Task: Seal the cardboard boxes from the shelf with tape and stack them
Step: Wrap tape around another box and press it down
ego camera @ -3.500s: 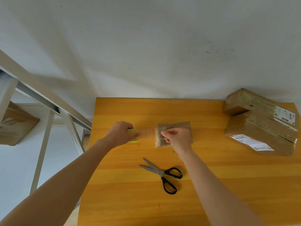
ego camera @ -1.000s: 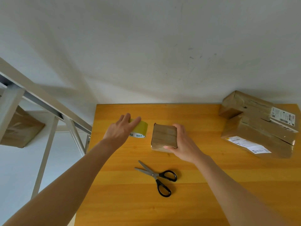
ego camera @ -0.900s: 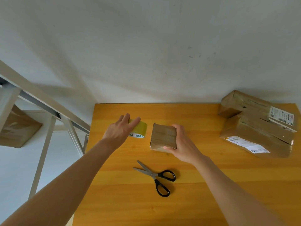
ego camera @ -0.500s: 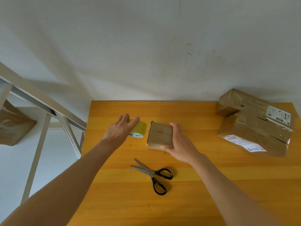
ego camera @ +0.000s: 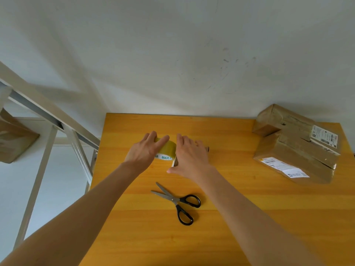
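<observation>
two taped boxes (ego camera: pixel 295 148) sit stacked at the table's (ego camera: pixel 230 217) right, our right hand (ego camera: pixel 191 156) lies flat, fingers together, on the small box (ego camera: pixel 174 162) mid-table, our left hand (ego camera: pixel 143 151) rests straight fingers on the tape roll (ego camera: pixel 167 150) beside it, and a shelf box (ego camera: pixel 13 139) waits unsealed, we judge.

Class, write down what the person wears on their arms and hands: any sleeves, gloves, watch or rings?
Nothing is worn that shows. The left hand and right hand are ungloved, with no visible rings. The left forearm and right forearm are bare to the frame's edge: no sleeves, watch or bands.
</observation>
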`<state>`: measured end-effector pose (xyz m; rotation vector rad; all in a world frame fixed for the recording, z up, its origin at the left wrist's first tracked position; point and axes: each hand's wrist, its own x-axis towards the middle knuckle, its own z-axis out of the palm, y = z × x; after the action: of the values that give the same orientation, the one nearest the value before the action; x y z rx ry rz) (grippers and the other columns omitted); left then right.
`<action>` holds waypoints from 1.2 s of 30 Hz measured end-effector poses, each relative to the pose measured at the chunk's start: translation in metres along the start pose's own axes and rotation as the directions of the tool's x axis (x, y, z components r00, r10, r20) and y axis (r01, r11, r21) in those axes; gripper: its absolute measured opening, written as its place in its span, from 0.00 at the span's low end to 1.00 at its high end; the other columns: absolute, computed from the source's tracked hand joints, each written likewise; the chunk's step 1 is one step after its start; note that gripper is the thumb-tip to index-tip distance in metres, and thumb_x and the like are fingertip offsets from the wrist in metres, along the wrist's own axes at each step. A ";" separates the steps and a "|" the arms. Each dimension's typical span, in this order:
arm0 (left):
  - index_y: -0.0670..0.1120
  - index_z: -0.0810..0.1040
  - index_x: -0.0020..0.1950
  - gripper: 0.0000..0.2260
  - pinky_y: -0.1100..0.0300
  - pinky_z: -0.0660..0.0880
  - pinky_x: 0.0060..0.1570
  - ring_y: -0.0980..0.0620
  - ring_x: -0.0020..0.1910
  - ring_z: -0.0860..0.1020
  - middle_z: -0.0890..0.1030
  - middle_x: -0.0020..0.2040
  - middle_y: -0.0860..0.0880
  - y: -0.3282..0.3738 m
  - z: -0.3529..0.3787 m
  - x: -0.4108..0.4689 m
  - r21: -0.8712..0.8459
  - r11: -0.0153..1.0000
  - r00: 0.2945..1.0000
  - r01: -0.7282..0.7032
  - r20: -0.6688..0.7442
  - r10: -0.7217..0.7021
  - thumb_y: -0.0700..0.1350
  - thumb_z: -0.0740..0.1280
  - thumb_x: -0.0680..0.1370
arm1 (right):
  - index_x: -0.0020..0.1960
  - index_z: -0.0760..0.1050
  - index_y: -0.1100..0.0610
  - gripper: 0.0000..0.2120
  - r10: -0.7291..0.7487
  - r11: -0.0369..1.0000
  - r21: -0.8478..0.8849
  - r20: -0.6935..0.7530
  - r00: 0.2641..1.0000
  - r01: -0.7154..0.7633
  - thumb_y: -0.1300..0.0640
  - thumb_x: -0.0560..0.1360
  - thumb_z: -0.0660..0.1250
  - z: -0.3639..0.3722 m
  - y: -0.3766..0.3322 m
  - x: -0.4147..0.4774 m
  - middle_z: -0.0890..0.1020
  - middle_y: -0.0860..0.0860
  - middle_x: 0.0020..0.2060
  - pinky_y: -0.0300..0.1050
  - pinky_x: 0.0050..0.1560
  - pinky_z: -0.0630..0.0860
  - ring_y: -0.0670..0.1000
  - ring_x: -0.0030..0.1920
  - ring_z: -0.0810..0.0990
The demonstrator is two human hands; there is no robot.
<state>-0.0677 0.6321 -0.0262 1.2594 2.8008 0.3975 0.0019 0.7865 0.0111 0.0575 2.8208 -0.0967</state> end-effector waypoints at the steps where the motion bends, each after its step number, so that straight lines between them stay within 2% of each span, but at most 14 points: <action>1: 0.50 0.62 0.64 0.34 0.55 0.74 0.22 0.40 0.43 0.76 0.74 0.48 0.38 0.001 -0.001 -0.001 -0.005 1.000 1.000 0.004 -0.012 -0.004 0.30 0.73 0.66 | 0.76 0.51 0.64 0.51 0.012 1.000 -0.027 0.011 1.000 -0.011 0.35 0.69 0.71 0.000 -0.003 0.001 0.67 0.59 0.70 0.55 0.69 0.63 0.57 0.69 0.67; 5: 0.44 0.75 0.65 0.29 0.54 0.73 0.20 0.39 0.41 0.77 0.76 0.46 0.38 0.001 -0.003 -0.004 -0.032 0.999 0.998 0.027 -0.057 -0.029 0.29 0.74 0.66 | 0.71 0.59 0.64 0.41 0.060 0.995 -0.076 0.033 0.998 -0.057 0.44 0.70 0.73 0.000 -0.011 0.004 0.71 0.59 0.65 0.56 0.64 0.67 0.58 0.64 0.72; 8: 0.43 0.75 0.67 0.28 0.52 0.76 0.24 0.39 0.44 0.78 0.77 0.48 0.39 0.000 -0.003 -0.008 -0.081 0.995 0.995 0.052 -0.084 -0.059 0.29 0.72 0.68 | 0.69 0.62 0.63 0.38 0.068 0.998 -0.014 0.038 0.997 -0.068 0.45 0.69 0.76 -0.003 -0.011 0.004 0.73 0.57 0.62 0.54 0.60 0.71 0.57 0.61 0.74; 11: 0.42 0.74 0.68 0.27 0.52 0.77 0.30 0.39 0.43 0.79 0.77 0.52 0.40 -0.002 -0.007 -0.008 -0.228 0.960 0.970 0.160 -0.143 -0.196 0.29 0.68 0.69 | 0.66 0.64 0.62 0.39 0.046 0.990 0.131 0.024 0.999 -0.049 0.42 0.66 0.77 -0.009 -0.005 0.002 0.74 0.56 0.59 0.49 0.52 0.74 0.55 0.56 0.76; 13: 0.42 0.74 0.67 0.26 0.52 0.78 0.34 0.42 0.43 0.79 0.78 0.55 0.42 -0.002 -0.009 -0.006 -0.357 0.898 0.923 0.256 -0.185 -0.336 0.30 0.67 0.70 | 0.67 0.64 0.62 0.41 0.039 0.962 0.272 0.005 0.999 -0.039 0.42 0.65 0.77 -0.011 0.003 -0.001 0.73 0.55 0.60 0.48 0.51 0.75 0.55 0.56 0.76; 15: 0.44 0.75 0.65 0.23 0.52 0.79 0.39 0.46 0.45 0.79 0.80 0.54 0.45 0.002 -0.011 -0.003 -0.498 0.797 0.867 0.340 -0.161 -0.471 0.31 0.66 0.71 | 0.70 0.63 0.60 0.42 0.030 0.907 0.421 -0.009 1.000 -0.023 0.45 0.65 0.78 -0.010 0.012 -0.005 0.71 0.54 0.63 0.47 0.53 0.75 0.54 0.57 0.75; 17: 0.47 0.77 0.62 0.20 0.51 0.79 0.37 0.47 0.42 0.79 0.81 0.47 0.48 0.010 -0.013 -0.001 -0.595 0.707 0.851 0.383 -0.071 -0.521 0.33 0.64 0.72 | 0.71 0.63 0.58 0.40 0.012 0.834 0.552 -0.014 1.000 -0.003 0.48 0.66 0.79 -0.003 0.020 -0.010 0.70 0.51 0.64 0.42 0.53 0.72 0.50 0.58 0.73; 19: 0.49 0.77 0.59 0.19 0.49 0.79 0.33 0.46 0.38 0.79 0.79 0.40 0.53 0.021 -0.011 0.000 -0.645 0.661 0.864 0.383 -0.003 -0.503 0.33 0.62 0.73 | 0.69 0.65 0.57 0.37 0.005 0.758 0.653 -0.010 1.000 0.002 0.52 0.66 0.79 0.011 0.027 -0.017 0.70 0.51 0.62 0.39 0.53 0.69 0.49 0.59 0.71; 22: 0.49 0.77 0.59 0.20 0.49 0.79 0.35 0.48 0.40 0.79 0.80 0.42 0.51 0.039 -0.003 0.000 -0.644 0.666 0.882 0.377 0.028 -0.471 0.32 0.62 0.71 | 0.68 0.66 0.57 0.36 0.034 0.714 0.699 -0.005 0.999 -0.021 0.54 0.65 0.78 0.034 0.034 -0.025 0.67 0.50 0.59 0.43 0.60 0.71 0.49 0.61 0.68; 25: 0.48 0.77 0.60 0.22 0.53 0.77 0.33 0.50 0.38 0.78 0.80 0.44 0.49 0.057 0.009 -0.003 -0.625 0.669 0.881 0.402 0.065 -0.468 0.31 0.61 0.70 | 0.71 0.63 0.54 0.43 0.096 0.686 0.724 0.012 0.995 -0.075 0.50 0.62 0.81 0.053 0.039 -0.031 0.66 0.47 0.59 0.46 0.62 0.70 0.48 0.61 0.69; 28: 0.46 0.75 0.58 0.21 0.62 0.65 0.26 0.54 0.31 0.72 0.76 0.38 0.51 0.068 0.016 -0.003 -0.581 0.710 0.901 0.397 0.097 -0.423 0.29 0.59 0.70 | 0.69 0.66 0.51 0.42 0.164 0.617 0.777 0.025 0.986 -0.122 0.50 0.61 0.82 0.068 0.046 -0.038 0.71 0.47 0.59 0.48 0.58 0.74 0.49 0.59 0.73; 30: 0.44 0.73 0.55 0.19 0.62 0.61 0.25 0.50 0.31 0.71 0.74 0.35 0.50 0.073 0.013 0.000 -0.533 0.762 0.924 0.367 0.111 -0.367 0.28 0.58 0.68 | 0.68 0.68 0.50 0.40 0.192 0.581 0.805 0.014 0.981 -0.125 0.51 0.60 0.82 0.073 0.050 -0.041 0.73 0.47 0.58 0.50 0.56 0.76 0.49 0.57 0.76; 33: 0.43 0.71 0.54 0.18 0.60 0.61 0.26 0.46 0.34 0.73 0.75 0.38 0.47 0.083 0.005 0.006 -0.462 0.831 0.947 0.310 0.076 -0.311 0.28 0.58 0.68 | 0.65 0.70 0.48 0.36 0.203 0.550 0.827 0.001 0.979 -0.115 0.52 0.61 0.82 0.073 0.049 -0.040 0.75 0.47 0.57 0.49 0.54 0.77 0.49 0.55 0.78; 36: 0.43 0.71 0.57 0.17 0.57 0.66 0.27 0.41 0.36 0.74 0.75 0.45 0.45 0.070 -0.010 0.005 -0.325 0.909 0.961 0.260 -0.005 -0.277 0.30 0.61 0.71 | 0.65 0.71 0.52 0.35 0.184 0.600 0.794 -0.018 0.983 -0.098 0.53 0.62 0.81 0.072 0.059 -0.039 0.76 0.49 0.57 0.51 0.54 0.77 0.50 0.56 0.77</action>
<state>-0.0216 0.6781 0.0017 0.7940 2.7436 0.8356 0.0648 0.8387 -0.0487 0.4977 2.5987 -1.3428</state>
